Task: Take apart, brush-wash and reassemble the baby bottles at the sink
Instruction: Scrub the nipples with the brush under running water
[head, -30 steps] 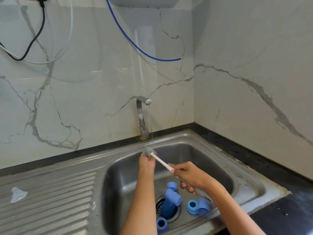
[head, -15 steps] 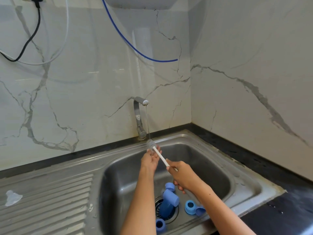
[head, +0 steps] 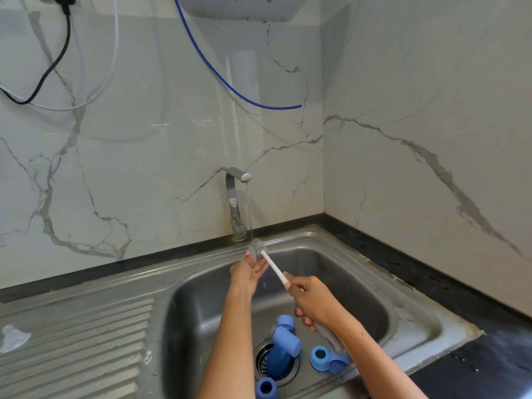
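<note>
My right hand (head: pixel 312 302) grips the handle of a white bottle brush (head: pixel 273 266). The brush's grey bristle head sits under a thin stream of water from the tap (head: pixel 234 197). My left hand (head: pixel 249 273) is raised beside the bristle head, its fingers fairly straight and its fingertips touching the bristles. Below, in the steel sink (head: pixel 417 326), a blue bottle (head: pixel 277 355) lies over the drain. A blue screw ring (head: pixel 320 357) and a blue cap (head: pixel 338 366) lie to the bottle's right. Another blue piece (head: pixel 266 388) sits at the front.
A clear silicone teat (head: pixel 13 338) lies on the ribbed drainboard (head: pixel 72 341) at far left. A dark wet counter (head: pixel 475 364) wraps the sink's right side. Marble walls meet in a corner behind the sink; a blue hose (head: pixel 230 84) and cables hang above.
My left hand has loosened from round the bristle head, and its fingers now stand straighter. The brush has tilted up slightly under the stream. The view has shifted a little.
</note>
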Tool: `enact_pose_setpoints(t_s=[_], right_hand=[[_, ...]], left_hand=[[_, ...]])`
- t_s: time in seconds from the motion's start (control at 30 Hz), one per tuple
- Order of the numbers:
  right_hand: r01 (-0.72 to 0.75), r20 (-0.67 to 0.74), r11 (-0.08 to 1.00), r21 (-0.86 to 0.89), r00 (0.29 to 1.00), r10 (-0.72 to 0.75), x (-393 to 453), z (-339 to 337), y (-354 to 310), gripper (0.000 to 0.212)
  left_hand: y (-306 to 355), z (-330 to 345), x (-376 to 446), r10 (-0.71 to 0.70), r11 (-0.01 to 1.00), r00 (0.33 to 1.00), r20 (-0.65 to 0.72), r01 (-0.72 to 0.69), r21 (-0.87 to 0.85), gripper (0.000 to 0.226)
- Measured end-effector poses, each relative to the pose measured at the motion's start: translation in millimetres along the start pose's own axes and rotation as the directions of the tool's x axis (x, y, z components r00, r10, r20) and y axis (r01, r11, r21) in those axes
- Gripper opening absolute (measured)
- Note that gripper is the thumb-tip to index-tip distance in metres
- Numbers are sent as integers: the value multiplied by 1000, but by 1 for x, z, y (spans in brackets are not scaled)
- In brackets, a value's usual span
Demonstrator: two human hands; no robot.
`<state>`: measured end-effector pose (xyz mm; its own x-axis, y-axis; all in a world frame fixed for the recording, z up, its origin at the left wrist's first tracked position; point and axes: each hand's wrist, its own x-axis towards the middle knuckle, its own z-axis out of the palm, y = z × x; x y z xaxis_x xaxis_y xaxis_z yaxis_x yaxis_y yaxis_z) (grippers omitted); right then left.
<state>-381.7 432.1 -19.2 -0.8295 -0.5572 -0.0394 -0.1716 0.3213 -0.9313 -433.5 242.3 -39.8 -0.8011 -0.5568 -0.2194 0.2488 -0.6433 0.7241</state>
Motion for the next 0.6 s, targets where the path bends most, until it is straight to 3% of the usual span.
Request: enact_pose_setpoints(t_s=[0.17,0.27,0.43,0.6], right_hand=[[32,-14,999,9,999,-32,1,-3,-1,39],[47,17,999,-10,999,-47,-2,-1,-2,39],[28,9,999,-41,1000,-28,-1,0,-1,40],[32,11,999,-19,999,-32,-2,0,-3,40]], left_hand=[[-1,-8,-1,84,996,989,-120,-85,-2,38],[0,-8,-1,95,994,986,-135,-102,-48,36],[2,-4,-2,37,999,999,-26,-38,-28,30],[3,-3,-7,147,987,978,-150,-154,-36,31]])
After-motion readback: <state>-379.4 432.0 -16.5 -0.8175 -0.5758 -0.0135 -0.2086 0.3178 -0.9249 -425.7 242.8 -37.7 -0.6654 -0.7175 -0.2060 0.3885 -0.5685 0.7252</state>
